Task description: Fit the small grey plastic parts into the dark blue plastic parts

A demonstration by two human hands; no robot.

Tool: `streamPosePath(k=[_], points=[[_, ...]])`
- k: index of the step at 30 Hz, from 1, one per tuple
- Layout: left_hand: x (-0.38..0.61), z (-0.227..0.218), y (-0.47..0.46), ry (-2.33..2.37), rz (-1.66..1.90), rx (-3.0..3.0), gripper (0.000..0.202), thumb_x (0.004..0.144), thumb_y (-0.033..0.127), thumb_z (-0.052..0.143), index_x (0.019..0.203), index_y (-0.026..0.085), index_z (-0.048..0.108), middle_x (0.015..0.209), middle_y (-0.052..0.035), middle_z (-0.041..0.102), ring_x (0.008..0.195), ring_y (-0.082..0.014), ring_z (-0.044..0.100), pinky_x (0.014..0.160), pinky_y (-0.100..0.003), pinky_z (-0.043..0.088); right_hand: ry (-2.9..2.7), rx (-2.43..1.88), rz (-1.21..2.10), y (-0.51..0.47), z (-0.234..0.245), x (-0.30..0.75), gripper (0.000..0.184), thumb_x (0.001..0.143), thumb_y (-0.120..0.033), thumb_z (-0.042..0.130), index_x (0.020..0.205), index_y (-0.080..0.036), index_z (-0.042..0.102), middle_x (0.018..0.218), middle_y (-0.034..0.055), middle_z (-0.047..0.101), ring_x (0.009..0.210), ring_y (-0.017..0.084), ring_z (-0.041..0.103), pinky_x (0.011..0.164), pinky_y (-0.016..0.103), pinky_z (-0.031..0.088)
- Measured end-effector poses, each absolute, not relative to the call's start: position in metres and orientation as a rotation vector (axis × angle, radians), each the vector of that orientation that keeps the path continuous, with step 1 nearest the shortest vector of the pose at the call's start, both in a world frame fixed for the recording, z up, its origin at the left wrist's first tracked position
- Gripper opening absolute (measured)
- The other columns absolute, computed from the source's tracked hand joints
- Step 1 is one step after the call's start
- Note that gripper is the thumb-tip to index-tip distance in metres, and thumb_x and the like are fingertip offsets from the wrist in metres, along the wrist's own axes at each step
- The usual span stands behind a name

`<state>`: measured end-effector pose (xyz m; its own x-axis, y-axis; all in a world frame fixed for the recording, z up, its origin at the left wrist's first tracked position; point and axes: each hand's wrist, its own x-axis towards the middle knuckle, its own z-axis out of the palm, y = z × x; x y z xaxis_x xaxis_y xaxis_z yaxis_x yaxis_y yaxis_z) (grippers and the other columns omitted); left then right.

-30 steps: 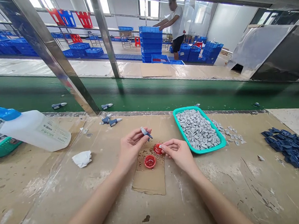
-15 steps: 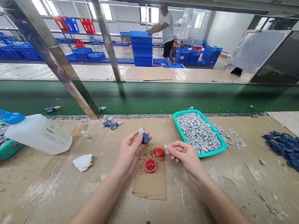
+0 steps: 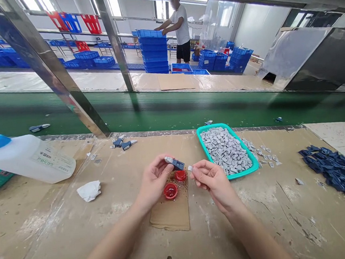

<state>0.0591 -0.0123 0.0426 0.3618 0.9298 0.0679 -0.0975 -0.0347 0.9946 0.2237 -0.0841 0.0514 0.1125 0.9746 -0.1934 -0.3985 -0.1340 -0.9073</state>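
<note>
My left hand [image 3: 156,178] is closed on a dark blue and light grey plastic part [image 3: 175,164], held tilted above the work surface. Between the thumb and fingertips of my right hand [image 3: 210,177] is a small light grey plastic piece [image 3: 190,168], a short gap to the right of the blue part. Below them, two small red cups [image 3: 170,191] stand on a strip of cardboard [image 3: 169,217]; the nearer one has shiny liquid in it, and the farther one is partly covered by the blue part. A green basket [image 3: 256,165] full of light grey pieces is beyond my right hand.
A white bottle [image 3: 42,157] with a blue top leans at left, near a crumpled white tissue [image 3: 89,191]. Dark blue parts [image 3: 339,171] are heaped at right. A green conveyor belt [image 3: 164,110] runs behind. Across it, a person [image 3: 181,28] handles stacked blue crates [image 3: 154,52].
My left hand has turned the blue part, which now points right and sits lower, closer to the right hand's piece. The view has shifted slightly. The person across the belt has moved.
</note>
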Motion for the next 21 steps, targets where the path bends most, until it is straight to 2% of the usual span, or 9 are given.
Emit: streamPosePath(k=[3,13,17,21], points=[[0.063,0.04,-0.016,0.8,1.0,1.373,0.014,0.082,0.029,0.064,0.093,0.02,0.063,0.092,-0.0028,0.065,0.09,-0.0168,0.063,0.083,-0.028,0.051,-0.767,-1.115,1.334,-0.084,0.055,0.221,0.025,0.074,-0.04,0.075,0.08,-0.018,0.063,0.068,0.0005,0.068,0.056,0.01,0.053,0.049,0.021,0.033],[0.063,0.043,-0.024,0.764,0.981,1.421,0.011,0.084,0.027,0.063,0.093,0.021,0.065,0.092,-0.0031,0.066,0.086,-0.0168,0.063,0.079,-0.027,0.052,-0.84,-1.219,1.301,-0.084,0.052,0.221,0.027,0.072,-0.042,0.074,0.08,-0.018,0.064,0.069,0.0027,0.069,0.066,0.015,0.062,0.056,0.024,0.041],[0.064,0.044,-0.026,0.783,0.971,1.461,0.013,0.083,0.028,0.063,0.092,0.02,0.068,0.093,-0.005,0.069,0.087,-0.0191,0.065,0.079,-0.029,0.053,-0.882,-1.257,1.309,-0.084,0.051,0.223,0.033,0.071,-0.044,0.075,0.081,-0.02,0.055,0.065,0.0008,0.068,0.063,0.015,0.062,0.058,0.025,0.042],[0.064,0.046,-0.026,0.774,0.97,1.479,0.016,0.083,0.026,0.063,0.095,0.022,0.071,0.099,-0.0056,0.07,0.094,-0.02,0.066,0.081,-0.029,0.054,-0.941,-1.261,1.31,-0.085,0.051,0.221,0.036,0.076,-0.045,0.071,0.092,-0.022,0.049,0.063,-0.0025,0.066,0.06,0.014,0.06,0.059,0.025,0.043]])
